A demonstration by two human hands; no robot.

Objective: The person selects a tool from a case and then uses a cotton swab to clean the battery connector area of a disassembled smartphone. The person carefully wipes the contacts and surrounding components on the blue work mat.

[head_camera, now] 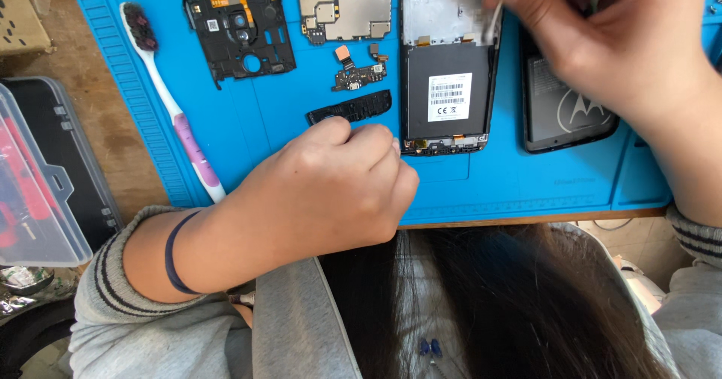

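Note:
A disassembled phone frame with its black battery lies upright on a blue work mat. My left hand rests as a closed fist on the mat, touching the frame's bottom left corner; nothing shows in it. My right hand hovers over the frame's top right and pinches a thin pale stick-like tool against the frame's upper edge. A black back cover lies partly under that hand.
On the mat lie a black inner cover, a circuit board, a small connector board, a black strip and a white-pink toothbrush. A clear-lidded tool case sits left on the wooden table.

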